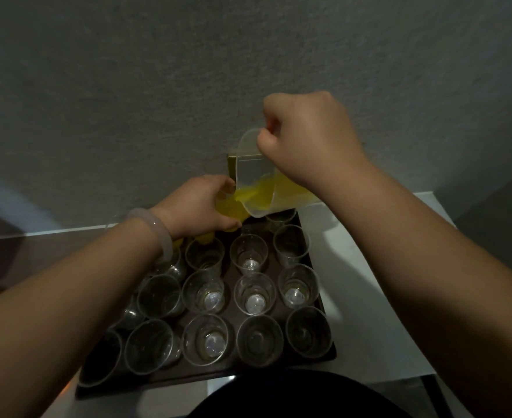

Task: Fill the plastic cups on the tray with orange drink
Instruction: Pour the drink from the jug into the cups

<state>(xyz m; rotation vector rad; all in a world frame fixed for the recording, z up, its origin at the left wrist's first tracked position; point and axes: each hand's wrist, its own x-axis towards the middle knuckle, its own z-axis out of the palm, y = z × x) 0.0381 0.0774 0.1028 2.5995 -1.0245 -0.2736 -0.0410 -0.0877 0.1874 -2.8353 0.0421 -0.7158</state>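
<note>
A clear jug [257, 179] was clamped in the curled fingers of the right hand [306, 143] and tipped, orange drink [266, 191] pooled at its spout. Just under that spout, a cup [227, 211] (already yellow) was clasped by the curled fingers of the left hand [197, 203]. Below both sets of fingers, empty cups [254, 294] were ranked on the tray [188, 377].

The cups [254, 294] were clear glossy plastic on a dark matt tray [330, 352]. The jug [254, 173] looked translucent smooth plastic. The tabletop [369, 297] was white and smooth, the far wall [128, 101] grey and rough.
</note>
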